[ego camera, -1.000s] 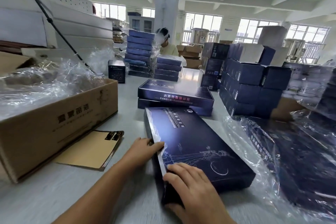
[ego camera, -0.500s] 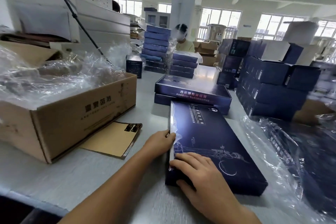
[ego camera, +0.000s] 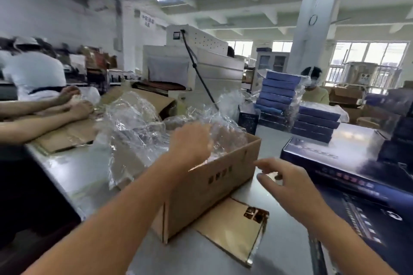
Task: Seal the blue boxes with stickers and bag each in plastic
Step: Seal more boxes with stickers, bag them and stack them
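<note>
The left hand (ego camera: 192, 144) reaches into the clear plastic bags (ego camera: 138, 127) heaped in the cardboard box (ego camera: 214, 183); blur hides whether it grips any. The right hand (ego camera: 290, 185) hovers loosely open, empty, with the blue boxes (ego camera: 348, 176) lying on the counter (ego camera: 271, 140) just right of it.

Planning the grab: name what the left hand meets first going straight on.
Probably the clear plastic heaped in the cardboard box; the left hand looks almost at it, though blur hides depth.

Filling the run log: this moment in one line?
step: likely bag fetch | left hand: at plastic in carton, grip unclear | right hand: open, beside carton | blue box: untouched
</note>
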